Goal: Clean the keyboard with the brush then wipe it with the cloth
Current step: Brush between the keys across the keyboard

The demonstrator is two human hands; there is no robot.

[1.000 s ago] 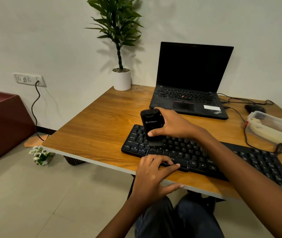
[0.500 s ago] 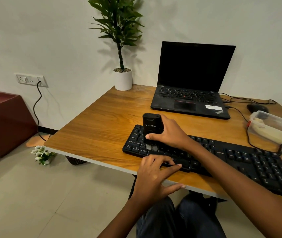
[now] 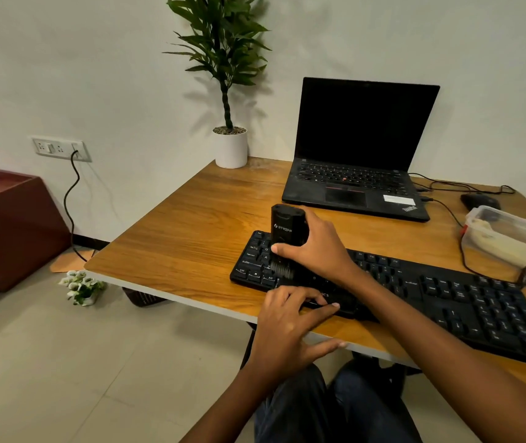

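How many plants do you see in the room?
2. A tall plant in a white pot stands on the desk's far corner; a small flowering plant sits on the floor beside the desk.

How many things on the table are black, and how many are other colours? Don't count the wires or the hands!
Black: 4 (open black laptop, long black keyboard, black block-shaped brush, black computer mouse)
White: 1 (round white plant pot)
Clear: 1 (clear plastic box)
Total: 6
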